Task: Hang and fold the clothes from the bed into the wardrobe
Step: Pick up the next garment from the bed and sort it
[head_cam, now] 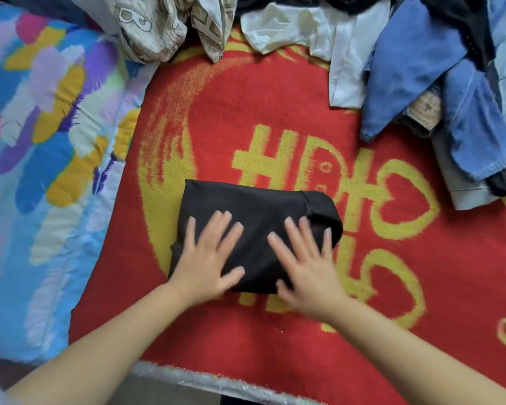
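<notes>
Pressing: your left hand (206, 260) and right hand (307, 268) lie flat, fingers spread, on the folded black garment (251, 226) — grasping nothing.
Garment: rests mid-bed on the red blanket (275, 112).
Pile: unfolded clothes (421, 68) heaped at the far right — blue, white, dark.
Left: colourful quilt (41, 141).

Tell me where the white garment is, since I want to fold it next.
In the head view the white garment lies crumpled at the top, right of centre, on the red blanket, between the patterned beige cloth and the pile of blue denim clothes.
</notes>
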A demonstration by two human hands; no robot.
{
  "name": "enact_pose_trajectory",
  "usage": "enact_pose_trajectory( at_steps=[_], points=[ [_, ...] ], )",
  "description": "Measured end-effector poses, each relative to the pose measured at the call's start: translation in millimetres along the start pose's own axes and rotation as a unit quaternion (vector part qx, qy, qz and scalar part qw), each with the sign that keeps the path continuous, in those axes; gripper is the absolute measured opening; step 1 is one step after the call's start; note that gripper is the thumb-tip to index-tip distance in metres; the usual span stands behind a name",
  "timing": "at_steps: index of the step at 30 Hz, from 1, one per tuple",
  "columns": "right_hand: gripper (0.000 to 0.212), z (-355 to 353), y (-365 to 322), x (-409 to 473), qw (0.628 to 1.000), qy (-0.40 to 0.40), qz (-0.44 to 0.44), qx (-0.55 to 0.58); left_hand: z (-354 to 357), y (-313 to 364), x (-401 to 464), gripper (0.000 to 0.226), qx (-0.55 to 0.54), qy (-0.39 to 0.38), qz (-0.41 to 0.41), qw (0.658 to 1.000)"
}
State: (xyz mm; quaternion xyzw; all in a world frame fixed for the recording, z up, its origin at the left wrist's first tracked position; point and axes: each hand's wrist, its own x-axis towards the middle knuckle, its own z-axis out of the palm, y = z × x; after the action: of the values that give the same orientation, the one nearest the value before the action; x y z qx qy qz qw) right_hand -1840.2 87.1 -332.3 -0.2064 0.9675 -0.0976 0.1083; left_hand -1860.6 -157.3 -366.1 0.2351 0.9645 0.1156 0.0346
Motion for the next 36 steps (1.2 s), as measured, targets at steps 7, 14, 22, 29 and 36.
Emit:
enact_pose_trajectory(
  at_steps=[7,14,22,29,36],
  points=[
    [0.123,48,-11,13,0.97,-0.199,0.094,-0.1,30,-3,-20,0.134,0.116,-0.216,-0.041,0.969],
    [0.089,-1,-13,32,0.964,-0.235,0.081,-0.09,-4,8,-3,0.089,0.063,-0.2,-0.071,0.975],
    [0.081,-134,-18,53,0.976,-0.191,-0.001,-0.109,-135,35,19,0.084,0.064,-0.165,-0.153,0.972],
    [0.078,-235,-96,15,0.961,-0.13,-0.161,-0.184,-247,92,-76,0.08,0.098,-0.086,-0.291,0.948],
    [0.076,-256,-222,-52,0.906,-0.097,-0.356,-0.206,-300,158,-248,0.086,0.085,-0.016,-0.463,0.882]
  ],
)
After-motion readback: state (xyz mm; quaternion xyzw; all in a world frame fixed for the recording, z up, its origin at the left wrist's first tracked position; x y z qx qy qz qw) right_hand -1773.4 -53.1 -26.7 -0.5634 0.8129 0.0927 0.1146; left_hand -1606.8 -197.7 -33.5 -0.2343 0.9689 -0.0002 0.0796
